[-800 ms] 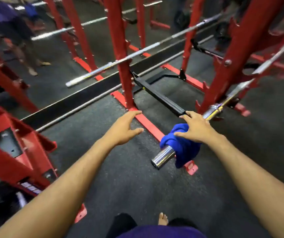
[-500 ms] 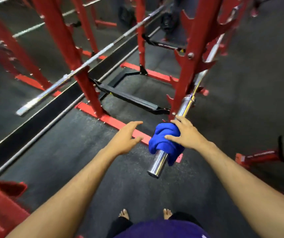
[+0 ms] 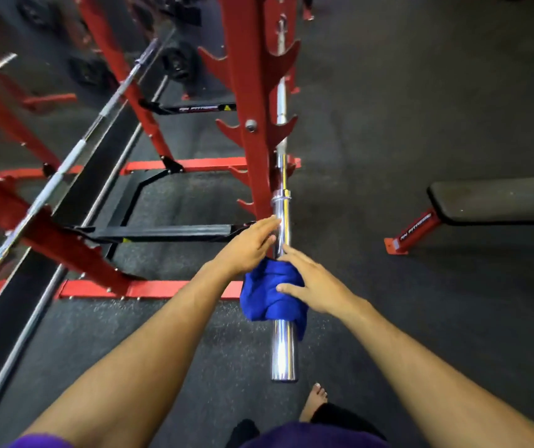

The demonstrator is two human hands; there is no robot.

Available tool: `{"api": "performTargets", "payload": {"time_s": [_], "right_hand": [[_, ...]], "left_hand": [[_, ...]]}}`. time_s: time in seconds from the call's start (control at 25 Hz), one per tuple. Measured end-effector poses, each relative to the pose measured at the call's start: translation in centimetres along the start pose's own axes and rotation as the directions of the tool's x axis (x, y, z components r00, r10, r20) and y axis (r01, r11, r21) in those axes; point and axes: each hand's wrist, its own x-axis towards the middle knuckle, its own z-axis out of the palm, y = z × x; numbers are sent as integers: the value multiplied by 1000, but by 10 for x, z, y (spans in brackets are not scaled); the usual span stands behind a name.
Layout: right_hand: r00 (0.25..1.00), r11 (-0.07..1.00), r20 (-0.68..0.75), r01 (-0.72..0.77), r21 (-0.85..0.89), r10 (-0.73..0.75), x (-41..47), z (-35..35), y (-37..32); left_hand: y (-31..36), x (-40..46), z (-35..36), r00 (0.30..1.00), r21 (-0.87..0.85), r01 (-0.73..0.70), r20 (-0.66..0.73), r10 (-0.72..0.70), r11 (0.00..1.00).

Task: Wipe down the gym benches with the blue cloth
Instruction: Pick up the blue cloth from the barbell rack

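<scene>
The blue cloth [image 3: 270, 294] is bunched up and draped over the shiny end of a silver bar [image 3: 282, 347]. The bar sits on a tall red rack [image 3: 249, 101] and points back toward the person. Its bare end sticks out below the cloth, and more of the bar runs up past the cloth beside the red post.

The right hand [image 3: 315, 284] lies on top of the cloth. Its fingers are spread out and nearly straight, and they press the cloth down on the bar. The thumb rests on the blue folds, and the longest fingertip reaches past the cloth's top edge to the bare metal. It does not wrap around the bar.

The left hand [image 3: 249, 244] is just above and to the left of the cloth. Its fingers are straight and held together, and the tips touch or nearly touch the bar above the cloth; I cannot tell which. It holds nothing. The cloth lies between the two hands, closer under the right one.

A black padded bench [image 3: 498, 200] on a red foot stands well apart to the right, on the dark floor [image 3: 388, 124]. A bare foot [image 3: 314, 402] shows near the bottom.
</scene>
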Motion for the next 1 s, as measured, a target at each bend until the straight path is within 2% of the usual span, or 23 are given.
{"api": "performTargets", "payload": {"time_s": [0.08, 0.36, 0.52, 0.64, 0.72, 0.8, 0.92, 1.0], "right_hand": [[1000, 999, -18, -10, 39, 11, -1, 4, 5], [986, 997, -161, -38, 63, 47, -10, 10, 3], [947, 987, -280, -158, 13, 155, -29, 1, -8], [875, 969, -418, -241, 61, 244, -58, -13, -19], [810, 957, -512, -272, 104, 286, -78, -26, -23], [746, 939, -581, -327, 104, 324, -101, -39, -23], [673, 902, -633, -421, 98, 383, -137, -56, -18], [603, 883, -685, -449, 133, 410, -163, -67, -13]], "left_hand": [[-5, 20, 6, 998, 26, -22, 58, 21, 999], [-18, 32, 16, 998, -68, -49, -27, 48, 996], [-5, 33, 0, 995, 29, -69, 69, 67, 997], [22, 26, -9, 939, -119, -248, 215, 268, 962], [39, 24, -4, 884, -279, -282, 295, 362, 918], [58, 29, 4, 843, -336, -361, 281, 458, 870], [97, 44, 14, 769, -329, -543, 173, 615, 772], [129, 54, 20, 720, -350, -599, 156, 676, 720]]}}
